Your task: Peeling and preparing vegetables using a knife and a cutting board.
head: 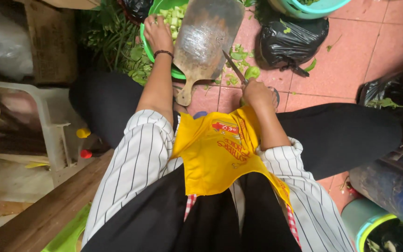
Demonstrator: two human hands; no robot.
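A knife [234, 68] is gripped in the closed right hand [256, 92], its blade pointing up and away over the tiled floor [350, 60]. The left hand [157, 32] is laid on the rim of a green basin [146, 44] of chopped greens [173, 17], fingers curled at the edge of a wooden board [206, 37] tilted over the basin. Green scraps [239, 53] are scattered beside a black bag [292, 42].

Single head-worn view, looking steeply down and forward past the yellow apron [220, 149] to the wooden chopping board [208, 39] on the tiled floor [350, 60], close in.
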